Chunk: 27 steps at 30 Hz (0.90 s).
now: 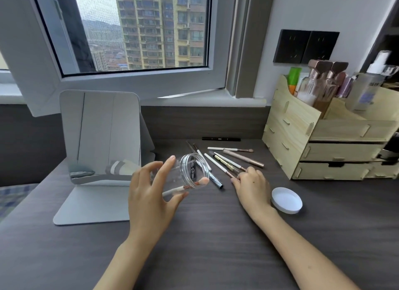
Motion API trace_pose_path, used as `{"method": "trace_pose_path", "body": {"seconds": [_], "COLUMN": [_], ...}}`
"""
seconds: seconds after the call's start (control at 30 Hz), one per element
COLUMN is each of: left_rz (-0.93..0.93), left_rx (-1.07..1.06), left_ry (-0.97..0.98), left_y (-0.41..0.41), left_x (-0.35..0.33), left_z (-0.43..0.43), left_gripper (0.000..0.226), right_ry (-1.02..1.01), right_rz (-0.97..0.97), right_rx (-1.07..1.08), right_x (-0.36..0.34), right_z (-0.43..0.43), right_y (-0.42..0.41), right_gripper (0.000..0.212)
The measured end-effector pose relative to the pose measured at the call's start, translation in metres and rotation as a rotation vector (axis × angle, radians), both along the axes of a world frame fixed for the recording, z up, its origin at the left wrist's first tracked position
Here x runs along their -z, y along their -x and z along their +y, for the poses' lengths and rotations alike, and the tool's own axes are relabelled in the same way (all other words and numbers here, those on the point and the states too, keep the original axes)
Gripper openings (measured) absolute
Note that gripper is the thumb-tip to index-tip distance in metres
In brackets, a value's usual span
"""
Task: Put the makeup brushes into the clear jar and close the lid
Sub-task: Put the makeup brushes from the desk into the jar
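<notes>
My left hand (151,194) grips the clear jar (185,173), tilted with its open mouth facing right. One pink-tipped brush (194,184) lies inside it, tip at the mouth. Several makeup brushes (226,160) lie spread on the dark desk just right of the jar. My right hand (251,185) rests on the desk with its fingertips on the near ends of two of those brushes; whether it has gripped one I cannot tell. The white lid (286,200) lies upside down on the desk, right of my right wrist.
A standing mirror (99,134) is at the left behind the jar. A wooden drawer organizer (323,138) with bottles fills the right side. A black pen (221,139) lies by the back wall. The window frame juts over the sill behind.
</notes>
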<state>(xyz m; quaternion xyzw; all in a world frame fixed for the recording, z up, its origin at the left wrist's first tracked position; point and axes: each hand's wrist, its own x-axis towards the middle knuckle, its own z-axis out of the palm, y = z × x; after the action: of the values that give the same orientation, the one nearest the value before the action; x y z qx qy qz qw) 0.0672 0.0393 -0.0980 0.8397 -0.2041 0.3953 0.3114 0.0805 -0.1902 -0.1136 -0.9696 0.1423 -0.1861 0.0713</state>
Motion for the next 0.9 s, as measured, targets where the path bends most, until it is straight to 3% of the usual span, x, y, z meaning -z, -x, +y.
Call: {"method": "trace_pose_path", "body": {"seconds": [0.1, 0.17, 0.3, 0.43, 0.5, 0.7, 0.9], "left_rz": [-0.004, -0.009, -0.013, -0.007, -0.008, -0.008, -0.091], "left_rx": [-0.001, 0.001, -0.002, -0.005, -0.022, -0.117, -0.006], "left_ry": [0.003, 0.007, 0.02, 0.035, 0.034, 0.052, -0.051], "left_y": [0.0, 0.0, 0.0, 0.0, 0.0, -0.001, 0.001], "left_x": [0.0, 0.001, -0.001, -0.002, -0.001, -0.001, 0.001], "left_z": [0.0, 0.001, 0.002, 0.002, 0.003, 0.006, 0.002], "left_gripper": [0.086, 0.086, 0.086, 0.086, 0.085, 0.088, 0.086], "right_ry": [0.008, -0.105, -0.527, -0.977, -0.946, -0.398, -0.283], "right_rz": [-0.032, -0.097, -0.448, -0.614, -0.59, -0.584, -0.473], "right_rx": [-0.03, -0.024, -0.045, -0.331, -0.428, -0.482, -0.57], "right_x": [0.004, 0.001, -0.028, -0.072, -0.083, -0.09, -0.079], "right_z": [0.002, 0.001, -0.01, -0.018, -0.016, 0.008, 0.051], "right_y": [-0.002, 0.002, 0.022, 0.064, 0.083, 0.09, 0.064], "right_gripper": [0.029, 0.025, 0.016, 0.017, 0.018, 0.011, 0.012]}}
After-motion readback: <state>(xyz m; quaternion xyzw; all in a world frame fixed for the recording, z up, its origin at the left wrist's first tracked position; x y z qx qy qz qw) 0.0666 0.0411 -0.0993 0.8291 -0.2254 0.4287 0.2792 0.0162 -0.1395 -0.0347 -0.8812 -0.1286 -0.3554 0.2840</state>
